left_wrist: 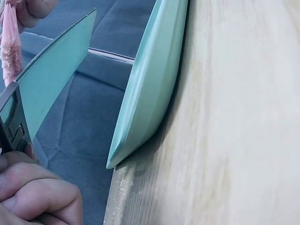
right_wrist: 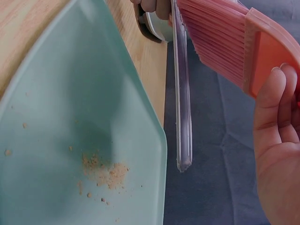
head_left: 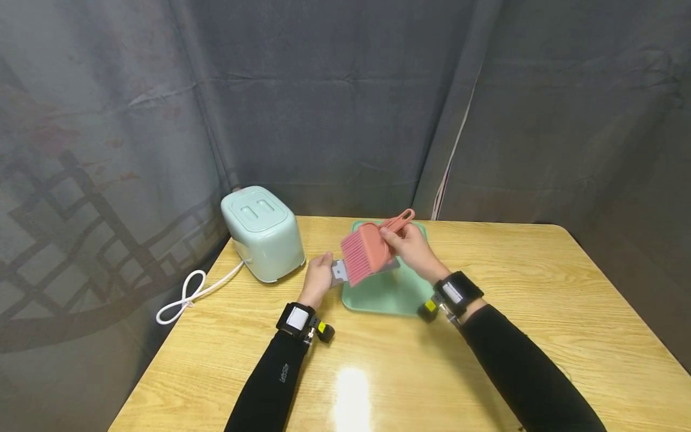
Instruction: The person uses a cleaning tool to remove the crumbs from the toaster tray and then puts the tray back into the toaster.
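Observation:
My left hand [head_left: 323,268] pinches the end of a thin grey crumb plate [head_left: 340,272] and holds it tilted above a mint green tray [head_left: 388,294]. My right hand [head_left: 396,238] grips the handle of a pink brush [head_left: 367,252], whose bristles lie against the plate. In the right wrist view the plate [right_wrist: 182,93] shows edge-on beside the brush [right_wrist: 225,42], and a small heap of brown crumbs [right_wrist: 105,173] lies on the green tray [right_wrist: 56,93]. The left wrist view shows my curled fingers [left_wrist: 33,197] at the plate's [left_wrist: 51,79] end, with the tray's rim [left_wrist: 150,84] next to it.
A mint green toaster [head_left: 263,233] stands at the table's back left, its white cord [head_left: 186,294] looped off the left edge. The wooden table [head_left: 540,300] has bare room to the right and front. A dark curtain hangs behind.

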